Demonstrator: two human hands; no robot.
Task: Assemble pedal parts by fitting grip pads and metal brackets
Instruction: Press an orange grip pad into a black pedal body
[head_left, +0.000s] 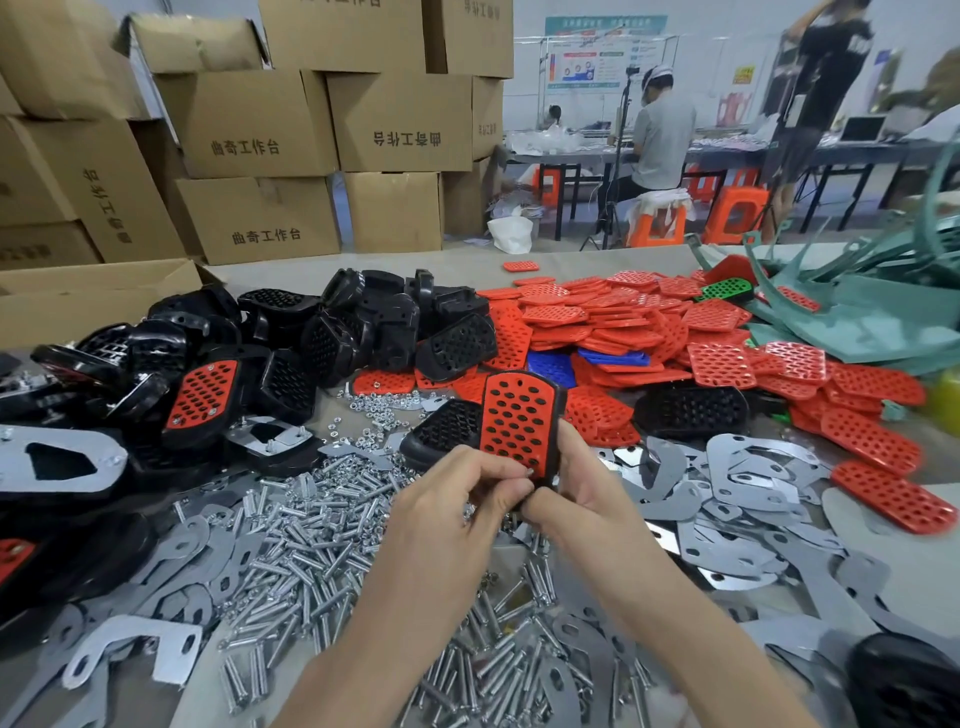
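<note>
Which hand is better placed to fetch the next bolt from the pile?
Left, probably. The left hand is nearer the bolt pile, which lies mostly on its side, while the right hand wraps the pedal and supports it.

Bare forearms (395, 623), L hand (452, 501) & R hand (589, 493).

Pads (623, 322) are matt plastic, bolts (311, 545) shiny metal, brackets (727, 499) seemingly dull.
</note>
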